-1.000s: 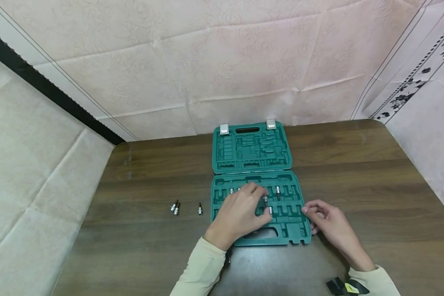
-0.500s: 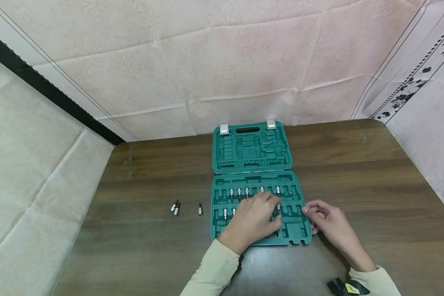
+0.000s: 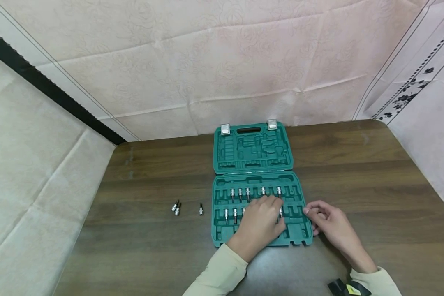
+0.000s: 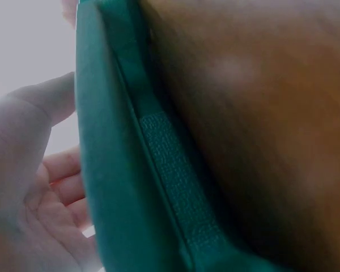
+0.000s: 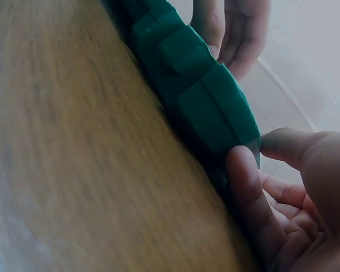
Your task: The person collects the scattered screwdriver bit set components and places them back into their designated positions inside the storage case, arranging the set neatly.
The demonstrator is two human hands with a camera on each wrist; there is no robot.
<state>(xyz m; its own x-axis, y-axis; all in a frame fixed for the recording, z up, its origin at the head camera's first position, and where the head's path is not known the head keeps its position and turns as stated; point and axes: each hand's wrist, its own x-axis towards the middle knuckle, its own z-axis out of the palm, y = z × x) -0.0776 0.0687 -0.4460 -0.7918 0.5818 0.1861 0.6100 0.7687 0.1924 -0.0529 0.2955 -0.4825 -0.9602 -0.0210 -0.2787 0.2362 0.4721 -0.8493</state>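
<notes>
An open green plastic tool case point(image 3: 216, 230) lies on the table, its lower tray holding metal bit sockets point(image 3: 240, 193) in two rows. My left hand point(image 3: 257, 224) is over the tray's right half, thumb and fingers around a bit socket point(image 3: 280, 212) at the lower row's right end. In the left wrist view the case wall point(image 4: 124, 170) hides the fingertips of the left hand point(image 4: 28, 187). My right hand point(image 3: 331, 222) pinches the tray's right edge between thumb and finger; in the right wrist view the right thumb point(image 5: 243, 175) presses the case corner point(image 5: 221, 113).
Left of the case lie two touching bit sockets point(image 3: 176, 207) and a single one point(image 3: 201, 209) on the wooden table point(image 3: 151, 246). The case lid point(image 3: 253, 150) stands open at the back, near the cloth-covered wall point(image 3: 222, 61). A black strap point(image 3: 349, 287) is on the right wrist.
My left hand has moved right over the tray, carrying a bit socket to the right end of the lower row, then slightly down. The right hand keeps its hold on the case.
</notes>
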